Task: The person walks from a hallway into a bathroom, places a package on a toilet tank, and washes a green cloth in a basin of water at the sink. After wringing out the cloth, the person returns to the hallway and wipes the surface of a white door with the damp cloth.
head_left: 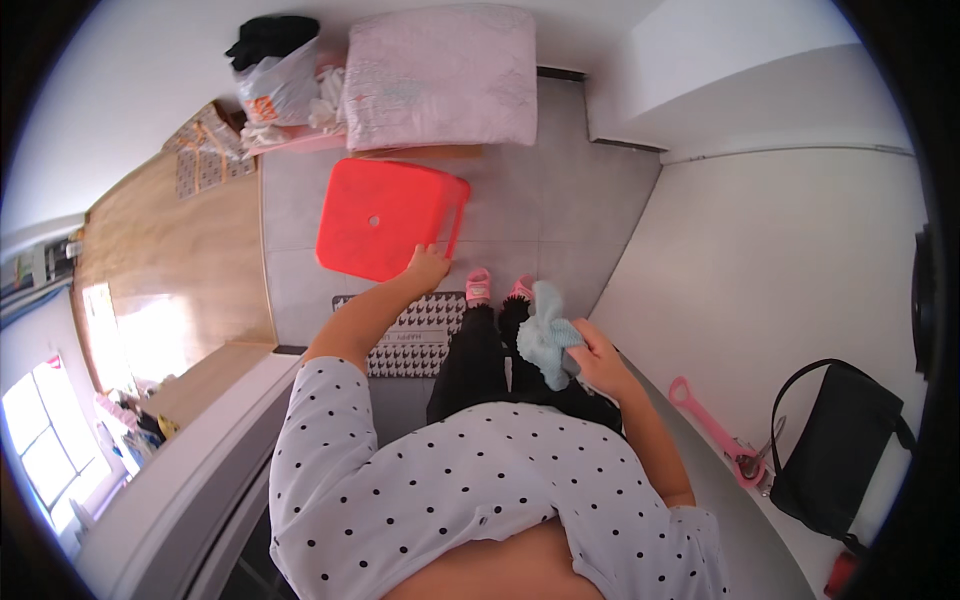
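Pink cushion [440, 75] at the far wall, plastic bag [278, 88] and dark clothing [270, 38] beside it. Patterned floor mat [420, 335] on grey tiles. White counter [790, 270] carries a black handbag [835, 450] and a pink-handled tool [712, 428].

From where I stand on the grey tiled floor [560, 200], a patterned doormat [420, 340] lies underfoot, with wooden flooring [170, 250] left of it, a pink cushioned seat [440, 75] beyond it, a white counter [790, 270] to its right, and a bright window [40, 440] far left.
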`<state>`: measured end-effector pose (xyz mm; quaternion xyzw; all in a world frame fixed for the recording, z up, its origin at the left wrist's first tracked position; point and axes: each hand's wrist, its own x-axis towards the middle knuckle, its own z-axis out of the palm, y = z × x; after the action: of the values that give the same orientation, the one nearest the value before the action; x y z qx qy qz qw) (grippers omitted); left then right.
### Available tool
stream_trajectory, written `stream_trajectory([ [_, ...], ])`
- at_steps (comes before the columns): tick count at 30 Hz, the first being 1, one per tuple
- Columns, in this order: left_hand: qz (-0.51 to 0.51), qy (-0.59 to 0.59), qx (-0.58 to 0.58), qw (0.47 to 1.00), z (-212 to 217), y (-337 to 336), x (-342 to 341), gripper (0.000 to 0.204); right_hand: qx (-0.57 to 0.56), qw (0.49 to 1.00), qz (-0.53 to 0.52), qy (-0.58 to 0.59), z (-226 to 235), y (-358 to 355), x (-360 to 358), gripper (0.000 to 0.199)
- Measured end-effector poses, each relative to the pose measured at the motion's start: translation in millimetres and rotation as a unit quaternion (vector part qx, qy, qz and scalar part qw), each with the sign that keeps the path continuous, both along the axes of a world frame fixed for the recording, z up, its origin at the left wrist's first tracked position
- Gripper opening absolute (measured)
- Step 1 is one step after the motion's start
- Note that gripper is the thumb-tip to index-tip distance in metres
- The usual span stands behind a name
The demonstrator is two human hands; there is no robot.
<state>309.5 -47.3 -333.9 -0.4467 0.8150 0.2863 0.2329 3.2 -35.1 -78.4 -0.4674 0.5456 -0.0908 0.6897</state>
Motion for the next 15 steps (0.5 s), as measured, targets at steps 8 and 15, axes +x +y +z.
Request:
stream_trajectory([
  [8,-0.242,-0.152,-0.011,0.958,-130.2,-57.9,-23.2,0.028,-0.002,0.994,-0.099,0.048,-24.8,17.6,-47.7,0.035],
  [15,-0.294,-0.184,-0.002,0.938,-181.3,-75.8,-26.1,0.028,0.113,0.978,-0.155,0.085,-47.3,16.0,-77.9,0.027],
])
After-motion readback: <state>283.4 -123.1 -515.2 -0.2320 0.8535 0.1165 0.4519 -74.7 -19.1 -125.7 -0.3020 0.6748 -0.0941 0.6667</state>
